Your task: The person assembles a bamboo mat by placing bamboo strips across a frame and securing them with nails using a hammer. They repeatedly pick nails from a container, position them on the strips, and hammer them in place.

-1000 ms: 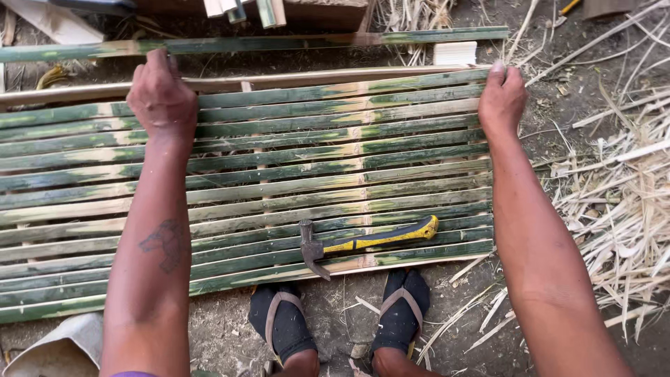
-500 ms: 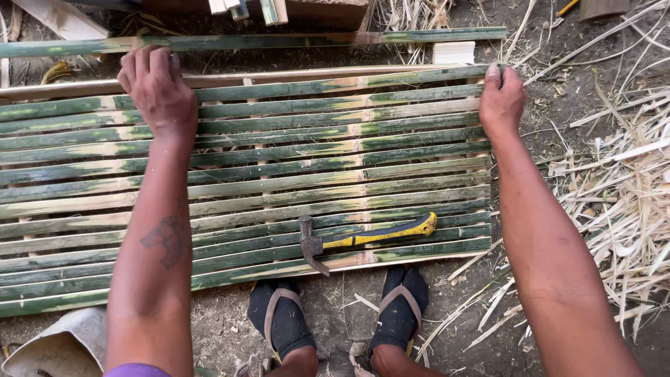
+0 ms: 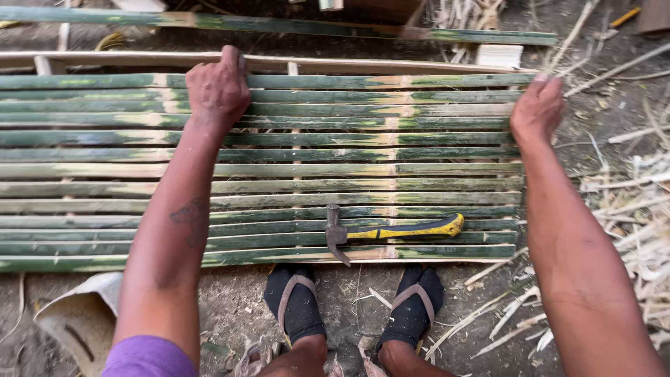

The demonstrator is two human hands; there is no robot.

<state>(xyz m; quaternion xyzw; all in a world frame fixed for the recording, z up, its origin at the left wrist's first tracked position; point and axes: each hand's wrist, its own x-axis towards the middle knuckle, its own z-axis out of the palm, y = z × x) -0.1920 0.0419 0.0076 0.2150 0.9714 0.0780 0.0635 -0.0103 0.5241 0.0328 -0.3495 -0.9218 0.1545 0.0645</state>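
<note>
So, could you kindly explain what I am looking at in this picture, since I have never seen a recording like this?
There is no machine here: a camera worn on a person's head looks straight down at their own two bare arms, so you see what they see. On the dirt ground lies a bamboo slat panel, made of long green split strips laid side by side across thinner crosspieces. The left hand rests on the panel's far edge, fingers curled over it. The right hand grips the panel's right end near the far corner. Neither hand holds a tool. A claw hammer with a yellow and black handle lies loose on the near slats. Below it are the person's feet in dark socks and sandals. A long bamboo pole lies beyond the panel, and bamboo scraps litter the ground on the right.
</note>
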